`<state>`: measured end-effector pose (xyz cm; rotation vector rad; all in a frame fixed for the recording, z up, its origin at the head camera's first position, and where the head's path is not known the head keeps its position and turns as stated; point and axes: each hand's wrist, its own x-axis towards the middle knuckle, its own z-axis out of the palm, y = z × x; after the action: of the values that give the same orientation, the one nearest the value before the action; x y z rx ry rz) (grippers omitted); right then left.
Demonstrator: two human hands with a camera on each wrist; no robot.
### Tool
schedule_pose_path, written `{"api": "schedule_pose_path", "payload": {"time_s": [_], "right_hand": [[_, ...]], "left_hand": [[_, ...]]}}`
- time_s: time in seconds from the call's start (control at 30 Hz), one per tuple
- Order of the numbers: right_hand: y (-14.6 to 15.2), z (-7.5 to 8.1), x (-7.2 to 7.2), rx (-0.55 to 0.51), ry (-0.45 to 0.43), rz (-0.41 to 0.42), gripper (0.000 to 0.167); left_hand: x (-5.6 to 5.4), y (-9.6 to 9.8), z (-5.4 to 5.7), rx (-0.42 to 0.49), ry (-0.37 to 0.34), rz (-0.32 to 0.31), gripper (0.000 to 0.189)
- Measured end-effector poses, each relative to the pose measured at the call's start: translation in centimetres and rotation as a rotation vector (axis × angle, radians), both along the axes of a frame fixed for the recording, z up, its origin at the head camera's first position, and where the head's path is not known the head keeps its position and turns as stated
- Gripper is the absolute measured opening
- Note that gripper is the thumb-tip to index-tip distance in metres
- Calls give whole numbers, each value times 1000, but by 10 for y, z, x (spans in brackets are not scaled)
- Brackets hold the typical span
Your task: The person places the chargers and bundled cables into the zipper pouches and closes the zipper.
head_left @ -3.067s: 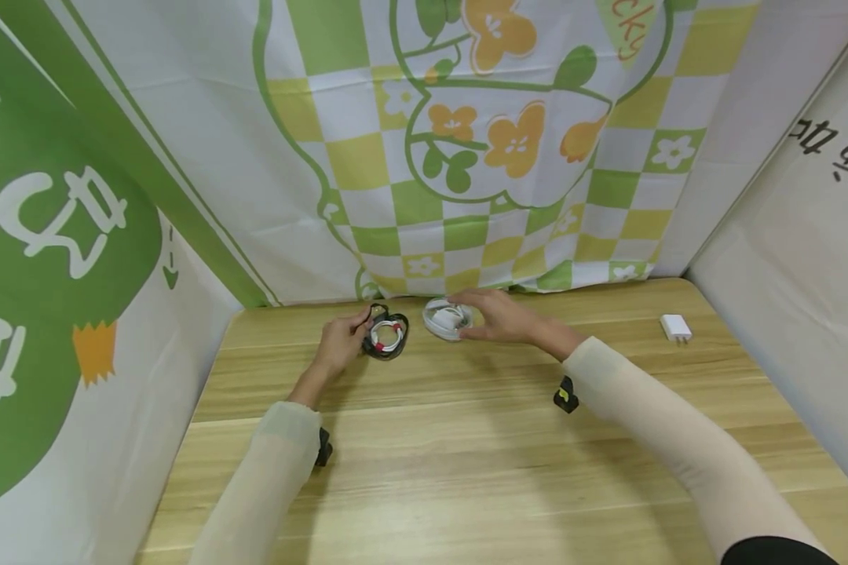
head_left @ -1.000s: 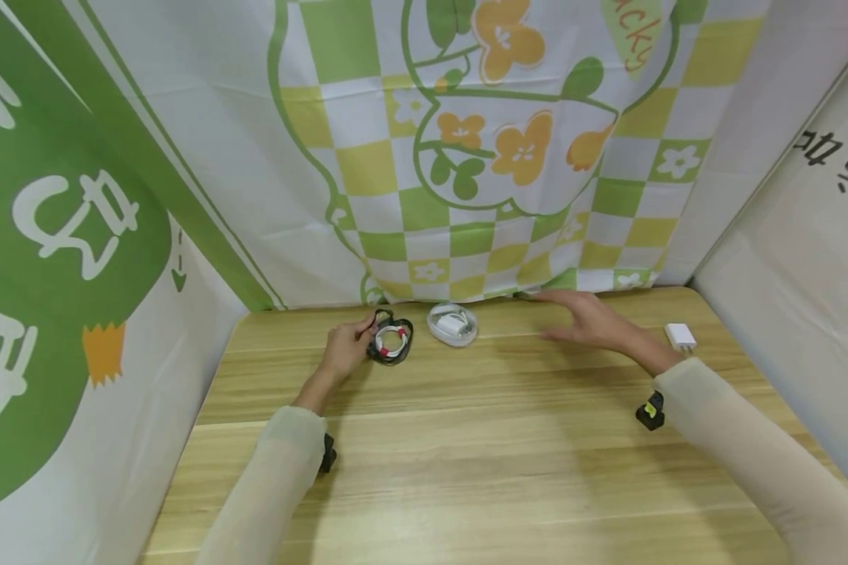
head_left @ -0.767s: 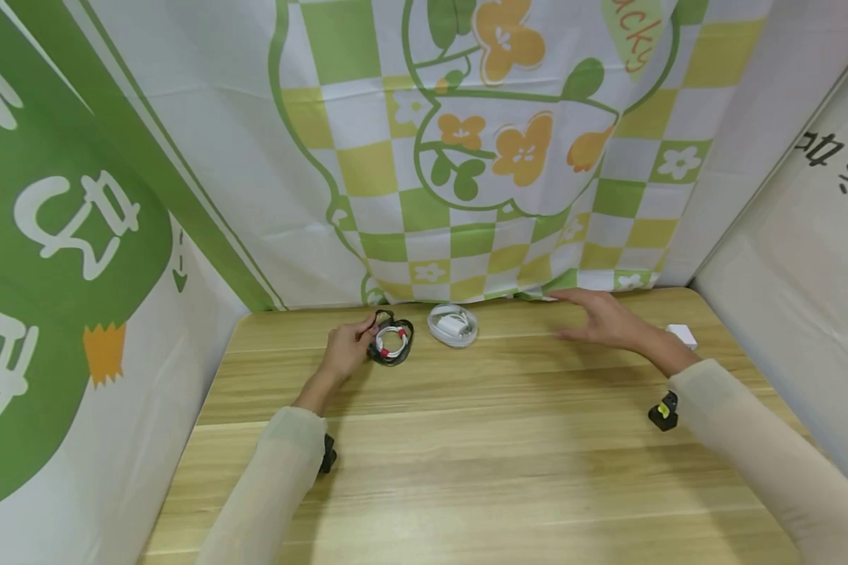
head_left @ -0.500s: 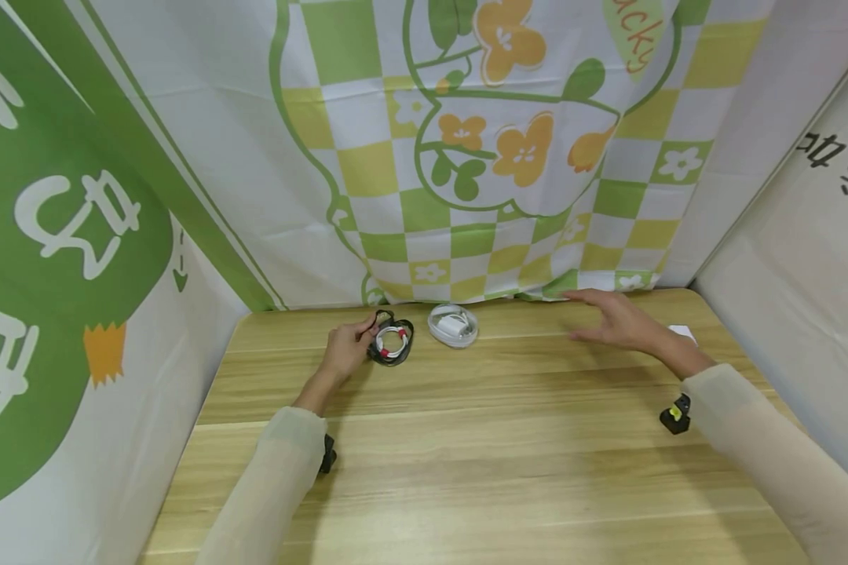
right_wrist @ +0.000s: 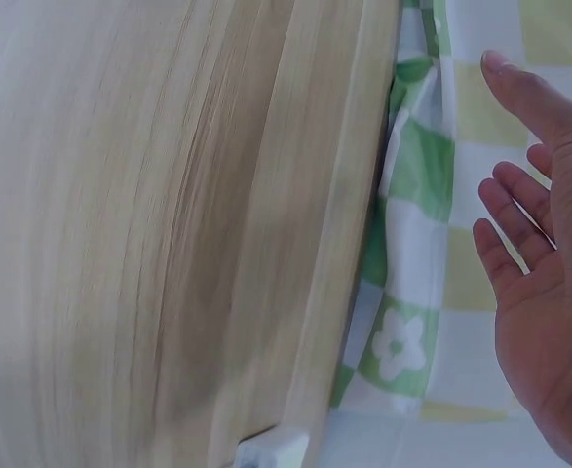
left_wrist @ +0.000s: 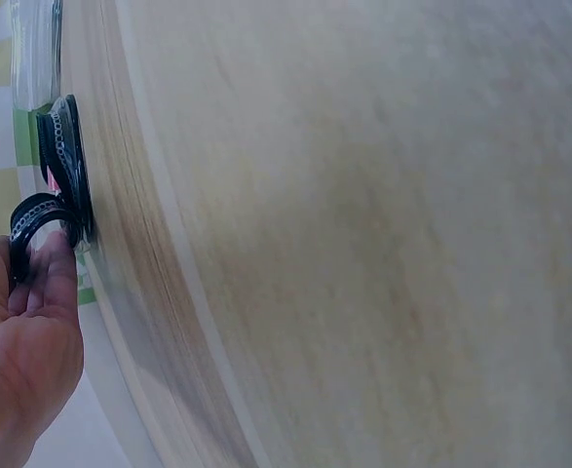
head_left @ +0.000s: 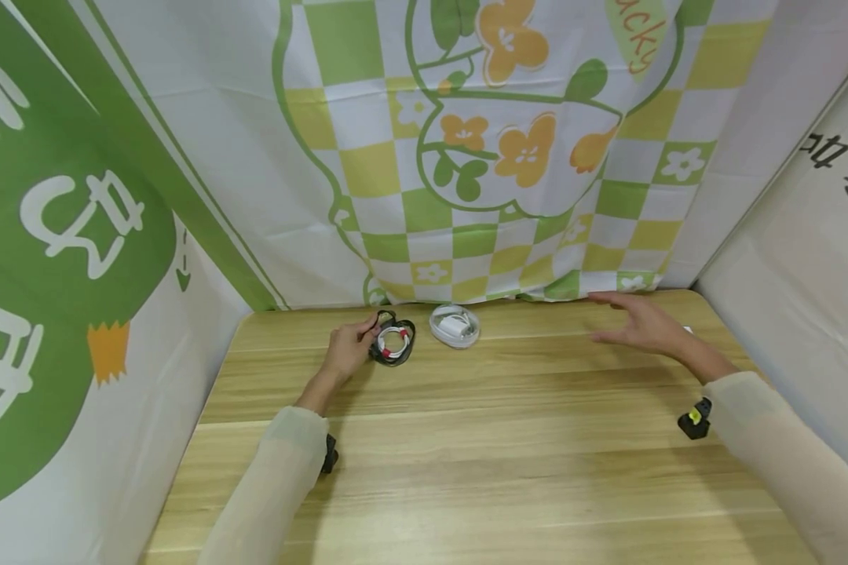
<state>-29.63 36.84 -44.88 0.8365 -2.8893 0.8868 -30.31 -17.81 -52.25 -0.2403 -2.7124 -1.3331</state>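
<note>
My left hand pinches the edge of a small round black-trimmed pouch at the table's back. A coiled white cable with red ties lies inside. In the left wrist view, toothed zipper-like strips line the pouch, its edges spread apart near my fingers. Just right of it sits a clear oval container with a white charger and cable inside. My right hand hovers over the back right of the table, thumb and fingers apart, holding nothing. Beneath that wrist a second white charger is mostly hidden.
The wooden table ends at the back against a checked, flowered cloth. Printed cloth walls stand close on the left and right. In the right wrist view, the loose charger lies near the table's edge.
My right hand has left the clear container and moved right, over the loose charger, which its wrist now mostly covers. The left hand keeps its grip on the black-trimmed pouch.
</note>
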Motion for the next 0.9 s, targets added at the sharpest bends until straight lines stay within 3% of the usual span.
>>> {"api": "schedule_pose_path", "payload": {"time_s": [0.23,0.7,0.9], "right_hand": [[21,-8,-1,-35,44,-13,75],[61,-8,7,-42,-48,-159,81],[78,-15,8,-48,-76,-206,82]], "left_hand": [[1,-1,-1,0,5,5,37],[2,0,0,-27,41,1,37],[1,0,-2,-1,3,2,38]]}}
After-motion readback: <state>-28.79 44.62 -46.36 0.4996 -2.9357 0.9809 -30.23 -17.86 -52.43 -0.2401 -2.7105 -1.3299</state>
